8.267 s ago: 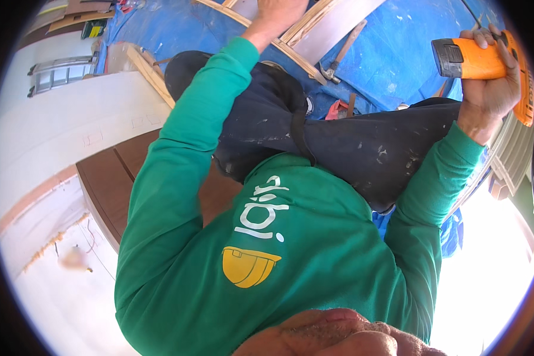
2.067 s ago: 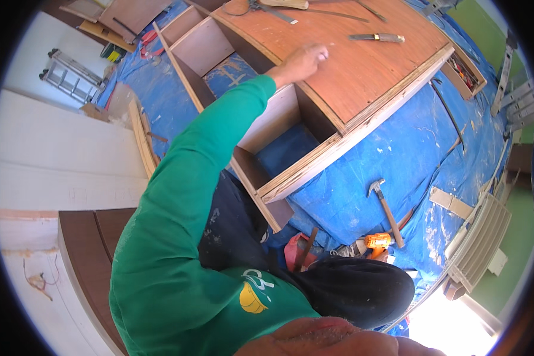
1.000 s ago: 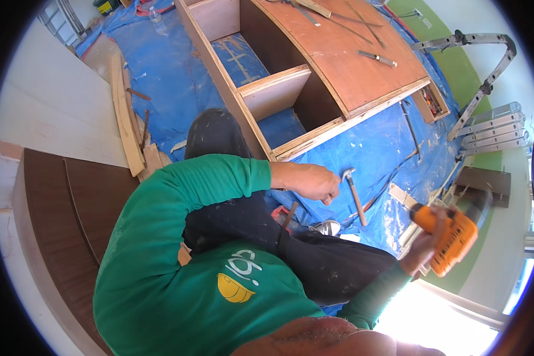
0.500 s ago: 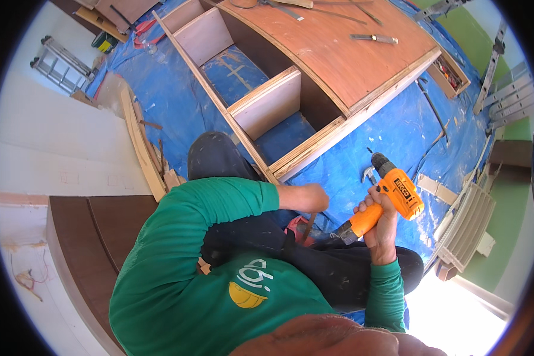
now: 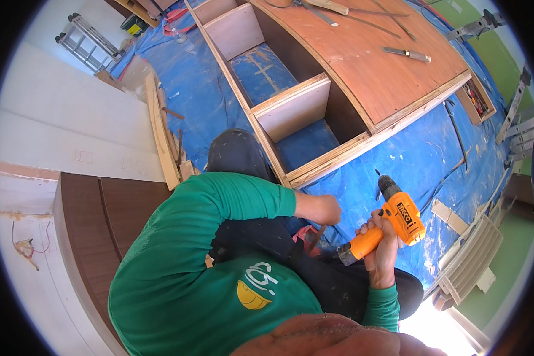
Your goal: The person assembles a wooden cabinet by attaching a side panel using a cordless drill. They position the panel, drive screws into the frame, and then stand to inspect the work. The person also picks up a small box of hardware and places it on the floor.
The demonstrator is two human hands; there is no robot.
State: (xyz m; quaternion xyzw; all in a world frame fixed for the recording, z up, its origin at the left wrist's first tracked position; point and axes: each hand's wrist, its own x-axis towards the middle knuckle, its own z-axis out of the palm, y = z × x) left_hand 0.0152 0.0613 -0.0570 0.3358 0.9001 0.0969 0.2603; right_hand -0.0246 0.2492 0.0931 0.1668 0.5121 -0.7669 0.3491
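Note:
My right hand [image 5: 384, 244] is wrapped round the grip of an orange and black cordless drill [image 5: 407, 221]. The drill's thin bit points up and away, toward the blue tarp, and touches nothing. To its left my left hand [image 5: 326, 209] is closed in a fist over my folded legs. A brown wooden handle [image 5: 316, 238] comes out under that fist; its other end is hidden. Beside the handle lies a crumpled pink-red piece [image 5: 304, 234]. Just ahead of the left hand is the near corner of a wooden cabinet frame [image 5: 362, 140] with open compartments.
On the cabinet's plywood top lie a chisel-like tool [image 5: 407, 54] and a wooden-handled tool [image 5: 327, 6]. A small tool box [image 5: 475, 101] stands beyond its right end. Blue tarp [image 5: 350, 184] covers the floor. Ladders [image 5: 89, 44], wood strips [image 5: 160, 133] and a slatted panel [image 5: 471, 258] stand around.
The view has shifted, so the cabinet sits farther right and lower. The drill appears slightly lower. A hammer head seen beside the drill earlier is now mostly hidden.

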